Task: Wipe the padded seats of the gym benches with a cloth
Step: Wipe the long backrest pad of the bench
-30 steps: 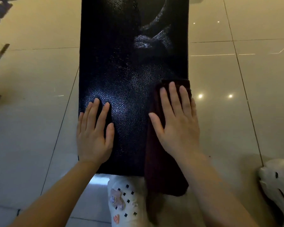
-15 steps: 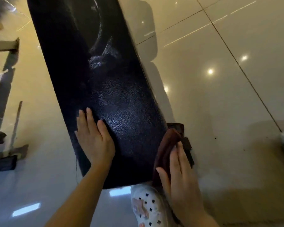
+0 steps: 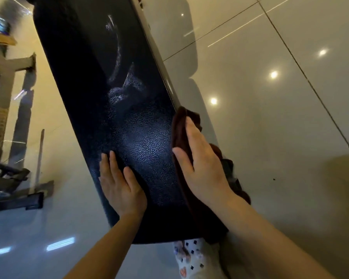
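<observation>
Dim, warm light. Ceiling lamps glare as bright spots on the glossy floor (image 3: 270, 117); the left edge is smeared and bent by the wide lens.

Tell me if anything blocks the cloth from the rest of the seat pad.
Nothing visible does. The right hand presses the cloth at the seat pad's right edge; the left hand lies flat near the left edge.
</observation>
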Demonstrator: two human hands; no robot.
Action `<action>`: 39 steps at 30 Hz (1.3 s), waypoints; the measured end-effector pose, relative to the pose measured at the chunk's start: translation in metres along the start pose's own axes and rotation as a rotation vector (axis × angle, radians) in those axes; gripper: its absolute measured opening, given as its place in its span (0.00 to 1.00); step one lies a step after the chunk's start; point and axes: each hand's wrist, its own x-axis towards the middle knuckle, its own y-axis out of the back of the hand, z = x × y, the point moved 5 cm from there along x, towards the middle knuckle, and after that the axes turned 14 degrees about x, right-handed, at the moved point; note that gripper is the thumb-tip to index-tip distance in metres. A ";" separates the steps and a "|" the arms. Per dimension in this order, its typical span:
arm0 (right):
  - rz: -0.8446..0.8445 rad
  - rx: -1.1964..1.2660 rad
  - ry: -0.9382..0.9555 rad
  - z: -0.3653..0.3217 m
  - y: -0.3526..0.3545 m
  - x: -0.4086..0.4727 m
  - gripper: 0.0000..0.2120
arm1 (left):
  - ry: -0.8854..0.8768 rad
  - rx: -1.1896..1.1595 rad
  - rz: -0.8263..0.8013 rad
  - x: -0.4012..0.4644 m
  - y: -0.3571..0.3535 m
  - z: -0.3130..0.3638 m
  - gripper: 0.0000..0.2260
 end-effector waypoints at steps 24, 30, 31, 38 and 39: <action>-0.044 0.057 -0.162 0.019 0.011 -0.076 0.28 | 0.000 0.001 0.036 0.000 0.002 0.000 0.26; -0.043 0.065 -0.091 0.004 0.002 0.014 0.28 | -0.008 0.014 0.041 0.000 0.001 0.000 0.26; -0.038 0.050 -0.094 0.003 0.001 0.026 0.28 | -0.008 0.019 0.040 -0.001 0.000 0.000 0.26; -0.053 0.083 -0.174 0.017 0.007 -0.047 0.31 | -0.009 0.002 0.040 -0.002 0.000 -0.002 0.26; -0.048 0.081 -0.194 0.019 0.009 -0.062 0.30 | -0.009 0.001 0.039 -0.002 0.000 -0.003 0.26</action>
